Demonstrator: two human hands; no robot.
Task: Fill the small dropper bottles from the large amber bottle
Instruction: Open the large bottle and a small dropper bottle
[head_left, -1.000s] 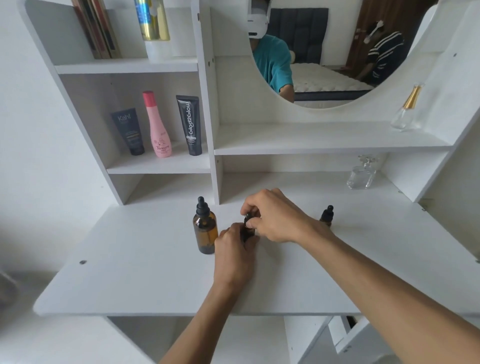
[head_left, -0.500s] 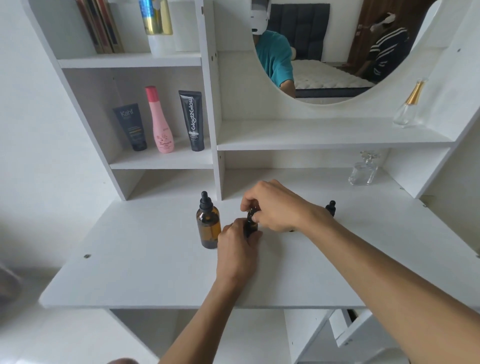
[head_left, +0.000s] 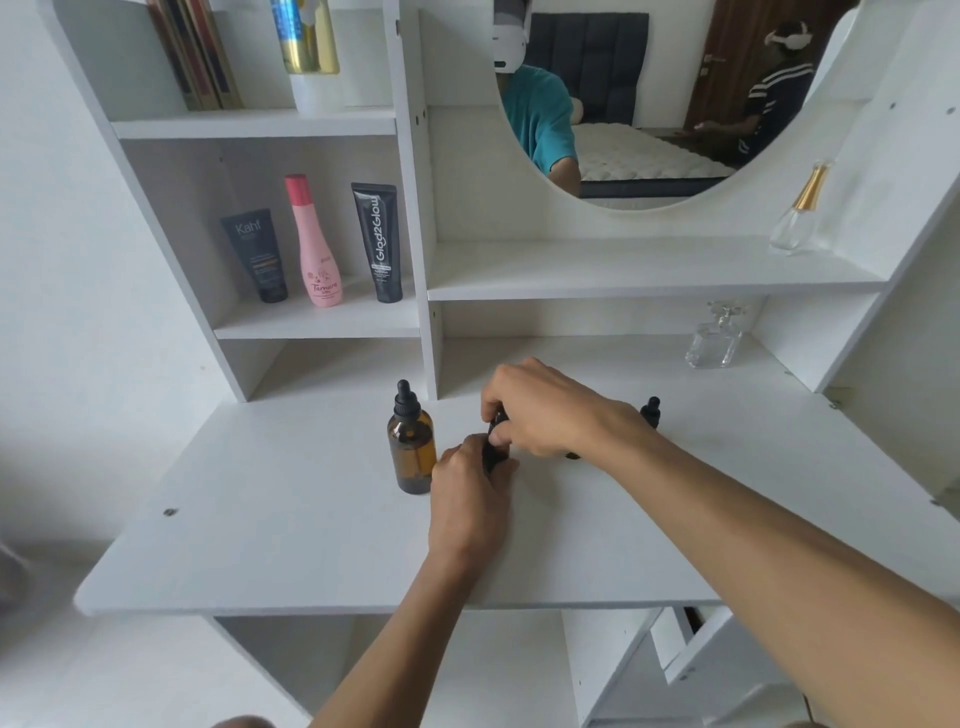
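Amber bottle (head_left: 412, 451) with black dropper cap; seemingly black small bottle (head_left: 650, 411); white desk (head_left: 291, 519).

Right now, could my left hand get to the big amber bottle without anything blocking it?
Probably yes: the large amber bottle stands just beside your left hand with nothing between, though that hand grips a small dropper bottle.

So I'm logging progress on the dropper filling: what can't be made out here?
- Small dark dropper bottle, head view: both hands, left hand and right hand, cover it; cap state and fill level unseen.
- Second small black dropper bottle: right wrist hides its body.
- Large amber glass bottle: liquid level unclear through the dark glass.
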